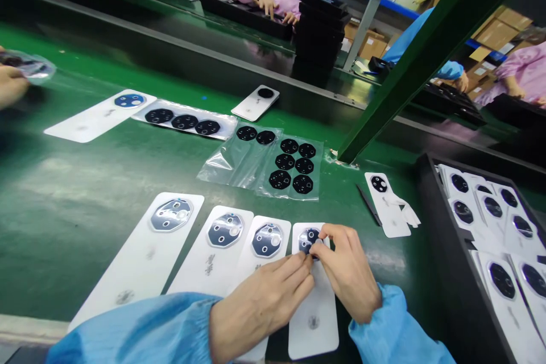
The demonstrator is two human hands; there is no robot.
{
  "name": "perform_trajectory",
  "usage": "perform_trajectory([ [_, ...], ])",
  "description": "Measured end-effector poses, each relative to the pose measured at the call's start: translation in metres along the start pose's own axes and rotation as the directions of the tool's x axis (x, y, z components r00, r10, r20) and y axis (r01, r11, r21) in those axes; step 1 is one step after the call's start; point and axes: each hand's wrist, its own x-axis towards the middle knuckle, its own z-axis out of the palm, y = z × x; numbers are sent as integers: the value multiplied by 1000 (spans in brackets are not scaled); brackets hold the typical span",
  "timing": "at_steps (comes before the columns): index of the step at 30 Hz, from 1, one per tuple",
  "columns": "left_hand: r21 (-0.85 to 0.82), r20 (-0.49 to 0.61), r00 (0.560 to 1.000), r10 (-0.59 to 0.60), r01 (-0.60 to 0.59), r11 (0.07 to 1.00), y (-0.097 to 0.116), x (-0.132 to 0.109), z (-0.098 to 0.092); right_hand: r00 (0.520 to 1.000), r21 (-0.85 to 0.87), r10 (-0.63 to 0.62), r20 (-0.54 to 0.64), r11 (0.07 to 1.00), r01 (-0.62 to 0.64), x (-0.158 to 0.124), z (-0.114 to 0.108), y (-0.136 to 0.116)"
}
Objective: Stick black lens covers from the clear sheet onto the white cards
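Observation:
A white phone back panel (313, 318) lies on the green table before me, a dark glossy lens plate (306, 237) at its upper end. My right hand (347, 264) pinches the right edge of this plate with thumb and forefinger. My left hand (271, 296) comes in from the left, its fingers pressed together and their tips at the plate's lower edge. Its thumb is hidden, so I cannot see what it grips. To the left lie more panels with shiny lens plates: one beside my hands (267, 239), another (225, 230), and a tilted one (172, 214).
Clear bags of black lens plates (292, 165) and a strip of them (184, 121) lie beyond. Dark tweezers (369, 205) lie beside another panel (386, 205). A black tray (452, 239) of panels stands right, near a green post (384, 79). A co-worker's hand (11, 85) shows left.

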Motion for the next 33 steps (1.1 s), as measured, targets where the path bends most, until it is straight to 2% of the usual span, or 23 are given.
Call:
perform_trajectory([
  [4, -5, 8, 1000, 0, 0, 1000, 0, -1, 1, 998, -23, 19, -54, 1000, -20, 0, 0, 0],
  [7, -4, -9, 1000, -4, 4, 1000, 0, -1, 1, 999, -35, -17, -36, 999, 15, -2, 1, 1],
  [11, -6, -12, 1000, -5, 5, 1000, -1, -1, 2, 997, -46, 22, -75, 999, -25, -3, 1, 1],
  [20, -16, -44, 999, -27, 26, 1000, 0, -2, 6, 997, -51, -15, -75, 999, 11, 0, 2, -1],
  [33, 17, -40, 999, -24, 25, 1000, 1, 2, -4, 995, -90, -26, -93, 996, 17, -1, 3, -1],
])
